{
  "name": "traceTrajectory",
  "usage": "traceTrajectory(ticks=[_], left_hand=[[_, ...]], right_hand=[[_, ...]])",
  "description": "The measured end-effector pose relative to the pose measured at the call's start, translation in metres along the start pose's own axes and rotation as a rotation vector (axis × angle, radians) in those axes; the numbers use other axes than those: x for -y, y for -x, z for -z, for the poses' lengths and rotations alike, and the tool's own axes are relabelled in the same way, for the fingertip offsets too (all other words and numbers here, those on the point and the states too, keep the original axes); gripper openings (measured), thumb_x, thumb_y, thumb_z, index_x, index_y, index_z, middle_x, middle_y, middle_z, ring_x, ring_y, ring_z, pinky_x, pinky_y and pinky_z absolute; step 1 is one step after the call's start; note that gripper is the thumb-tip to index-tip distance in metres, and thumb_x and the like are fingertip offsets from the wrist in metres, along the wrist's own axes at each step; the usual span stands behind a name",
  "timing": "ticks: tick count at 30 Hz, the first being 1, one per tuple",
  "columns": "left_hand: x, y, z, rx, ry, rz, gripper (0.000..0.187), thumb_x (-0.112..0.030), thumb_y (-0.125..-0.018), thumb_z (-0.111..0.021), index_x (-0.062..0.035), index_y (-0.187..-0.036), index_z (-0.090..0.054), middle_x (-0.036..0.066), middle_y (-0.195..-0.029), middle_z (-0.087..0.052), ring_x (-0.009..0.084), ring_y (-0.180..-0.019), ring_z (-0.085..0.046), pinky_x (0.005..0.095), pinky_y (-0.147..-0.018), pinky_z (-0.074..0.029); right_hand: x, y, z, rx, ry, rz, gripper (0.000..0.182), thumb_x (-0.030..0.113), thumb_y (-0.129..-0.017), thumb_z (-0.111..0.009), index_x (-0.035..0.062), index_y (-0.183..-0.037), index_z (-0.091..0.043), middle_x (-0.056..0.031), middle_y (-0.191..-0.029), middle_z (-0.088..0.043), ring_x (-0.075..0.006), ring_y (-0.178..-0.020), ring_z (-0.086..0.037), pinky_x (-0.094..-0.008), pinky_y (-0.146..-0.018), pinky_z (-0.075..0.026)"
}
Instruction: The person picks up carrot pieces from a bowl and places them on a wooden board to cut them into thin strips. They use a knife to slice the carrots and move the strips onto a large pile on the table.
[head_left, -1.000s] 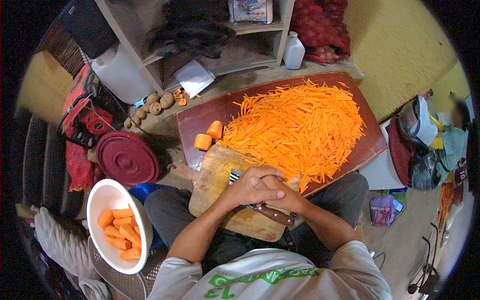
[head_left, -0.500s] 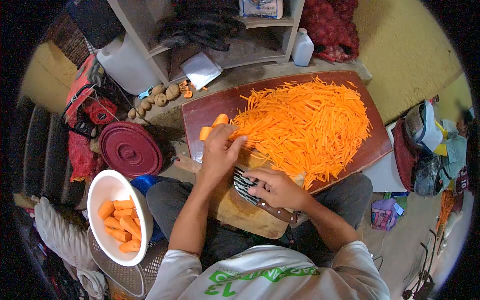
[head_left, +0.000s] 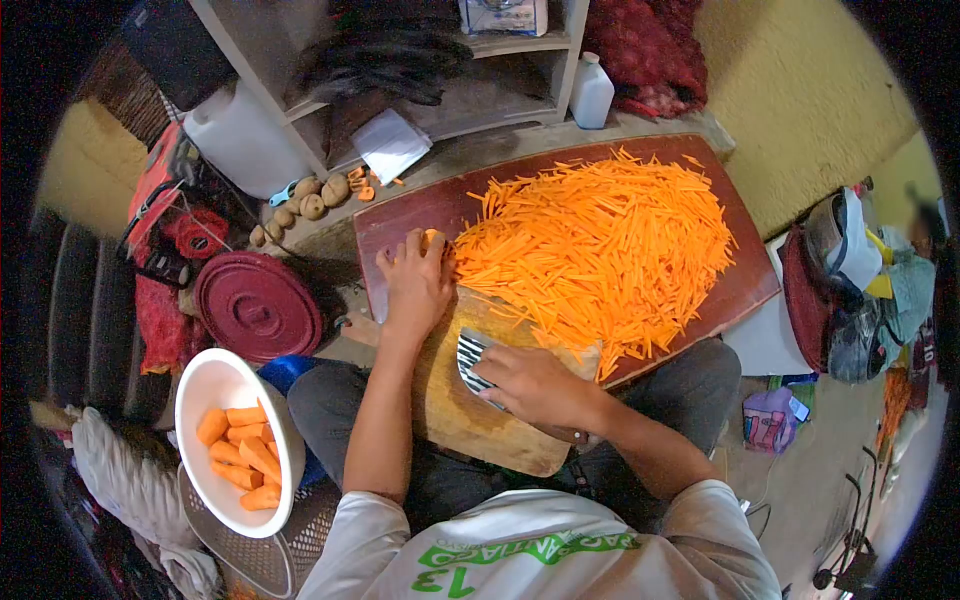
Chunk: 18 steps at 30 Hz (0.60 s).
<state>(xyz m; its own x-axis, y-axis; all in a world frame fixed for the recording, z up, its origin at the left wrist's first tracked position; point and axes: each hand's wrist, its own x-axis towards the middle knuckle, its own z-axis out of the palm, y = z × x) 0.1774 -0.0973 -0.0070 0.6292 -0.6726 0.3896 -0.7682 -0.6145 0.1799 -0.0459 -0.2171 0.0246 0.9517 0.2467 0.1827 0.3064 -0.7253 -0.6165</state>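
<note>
The dark red counter [head_left: 400, 225] fills the middle of the frame, and most of it lies under a broad heap of julienned carrot [head_left: 595, 245], pushed toward the upper right so the near edge stays free for cutting. A wooden cutting board [head_left: 470, 415] rests across the person's lap, butted against the counter. The right hand [head_left: 530, 385] lies flat over a striped cleaver [head_left: 468, 358], fingers curled on it, pinning it to the board. The left hand [head_left: 415, 280], loosely spread, covers a carrot chunk [head_left: 433, 238] at the heap's left edge; only an orange tip shows. A white bowl [head_left: 195, 385] of carrot chunks waits at lower left.
</note>
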Motion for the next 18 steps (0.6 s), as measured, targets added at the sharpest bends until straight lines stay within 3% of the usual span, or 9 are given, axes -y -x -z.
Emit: traceTrajectory(ticks=[3,6,15,18], left_hand=[[0.002,0.000,0.005,0.029,-0.059,-0.047,0.048,-0.016,-0.090,-0.076,-0.0112,-0.136,-0.063,0.019,-0.140,-0.059,0.0374,-0.124,-0.061,0.0653,-0.109,-0.034],[0.002,-0.002,0.013,0.040,-0.035,-0.002,0.049,-0.022,-0.095,-0.073,-0.0146,-0.142,-0.062,0.017,-0.138,-0.065,0.0381,-0.123,-0.063,0.0612,-0.109,-0.038],[0.002,-0.006,0.006,-0.010,0.039,0.007,0.043,-0.017,-0.091,-0.074,-0.0106,-0.132,-0.066,0.019,-0.124,-0.068,0.0375,-0.117,-0.065,0.0623,-0.103,-0.037],[0.004,-0.005,0.006,-0.025,0.049,-0.006,0.044,-0.018,-0.091,-0.075,-0.0108,-0.134,-0.066,0.018,-0.124,-0.069,0.0374,-0.116,-0.066,0.0621,-0.102,-0.037]], right_hand=[[0.000,0.002,-0.003,0.025,0.035,-0.012,0.034,0.022,-0.098,-0.072,0.0022,-0.124,-0.065,-0.0178,-0.118,-0.063,-0.0388,-0.110,-0.067,-0.0489,-0.090,-0.056],[0.001,0.002,-0.003,0.042,0.048,0.009,0.030,0.020,-0.101,-0.063,0.0005,-0.123,-0.063,-0.0208,-0.116,-0.063,-0.0425,-0.109,-0.066,-0.0520,-0.094,-0.056],[0.005,0.000,-0.003,0.034,0.063,0.007,0.030,0.021,-0.100,-0.064,0.0002,-0.121,-0.065,-0.0210,-0.116,-0.062,-0.0424,-0.108,-0.066,-0.0513,-0.094,-0.055],[0.005,0.000,0.001,0.033,0.071,0.035,0.030,0.020,-0.099,-0.071,0.0016,-0.122,-0.065,-0.0185,-0.113,-0.063,-0.0398,-0.107,-0.066,-0.0484,-0.090,-0.054]])
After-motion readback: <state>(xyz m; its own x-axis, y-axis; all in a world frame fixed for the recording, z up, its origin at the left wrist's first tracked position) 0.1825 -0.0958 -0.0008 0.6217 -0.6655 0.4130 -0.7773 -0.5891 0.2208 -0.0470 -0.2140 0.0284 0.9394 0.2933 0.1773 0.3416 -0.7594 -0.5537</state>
